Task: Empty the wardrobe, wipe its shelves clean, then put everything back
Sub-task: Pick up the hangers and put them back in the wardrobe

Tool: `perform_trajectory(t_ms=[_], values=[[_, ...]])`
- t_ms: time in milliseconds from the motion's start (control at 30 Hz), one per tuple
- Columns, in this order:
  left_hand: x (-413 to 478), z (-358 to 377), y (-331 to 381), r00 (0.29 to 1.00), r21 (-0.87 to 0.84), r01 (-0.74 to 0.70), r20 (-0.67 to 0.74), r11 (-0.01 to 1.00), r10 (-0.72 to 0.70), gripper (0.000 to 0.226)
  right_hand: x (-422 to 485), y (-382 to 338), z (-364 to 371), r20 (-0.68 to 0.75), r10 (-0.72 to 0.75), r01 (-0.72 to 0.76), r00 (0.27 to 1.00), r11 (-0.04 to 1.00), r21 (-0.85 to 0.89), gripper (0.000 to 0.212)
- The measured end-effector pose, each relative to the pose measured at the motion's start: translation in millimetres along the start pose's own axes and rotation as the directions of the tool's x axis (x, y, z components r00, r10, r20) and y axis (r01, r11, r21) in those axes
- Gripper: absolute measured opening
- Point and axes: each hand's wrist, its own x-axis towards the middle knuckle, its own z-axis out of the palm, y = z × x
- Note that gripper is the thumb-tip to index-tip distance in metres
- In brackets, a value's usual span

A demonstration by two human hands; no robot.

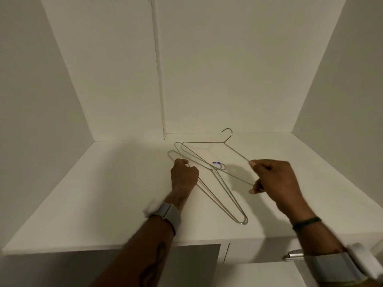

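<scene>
Wire hangers [212, 169] lie on the white wardrobe shelf [103, 193], straight ahead of the person and between both hands. The left hand [184, 177] grips the far-left end of the lying pair [244, 221], fingers curled round the wire. This set appears to be 2 nested hangers. Its long axis runs diagonally from far-left to near-right, and its near loop rests close to the shelf's front edge. Its purple-tipped hook [217, 163] points right at mid-length. The right hand [275, 183] pinches the right end of 1 further hanger [236, 152], whose hook [227, 134] points toward the back wall. Its long axis runs from that hand leftward and away, crossing the lying pair near mid-length. Whether its far end touches the shelf cannot be told. Judgement: the emptying step is in hand. The crossing point governs withdrawal, so separate the 2 axes before pulling toward the front edge, or the wires may snag.
</scene>
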Motion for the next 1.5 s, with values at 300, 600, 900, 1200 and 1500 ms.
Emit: perform_trajectory(t_ms=[300,600,900,1200,1500], values=[[2.3,16.5,79.4,0.978,0.125,-0.170,-0.101,0.978,0.183,0.041,17.1,-43.2,-72.5,-0.087,-0.098,0.103,0.991,0.994,0.048,0.017],[-14.9,40.7,253.3,0.959,-0.577,-0.083,0.175,0.812,0.222,0.064,25.3,-116.3,-129.0,0.069,-0.250,0.227,0.966,0.942,0.247,0.024],[-29.5,7.3,411.3,0.770,-0.429,-0.443,0.269,0.787,0.579,0.060,33.2,-277.0,-196.3,-0.407,-0.611,0.605,0.679,0.780,-0.162,0.013],[-51.1,-80.5,537.6,0.533,0.130,-0.845,0.279,0.519,0.798,0.020,43.6,-451.1,-224.2,-0.422,-0.835,0.634,0.353,0.545,-0.549,0.022],[-98.6,-140.7,586.8,0.375,0.426,-0.879,0.340,0.214,0.863,0.022,81.9,-571.1,-233.3,-0.434,-0.863,0.634,0.260,0.491,-0.597,0.027]])
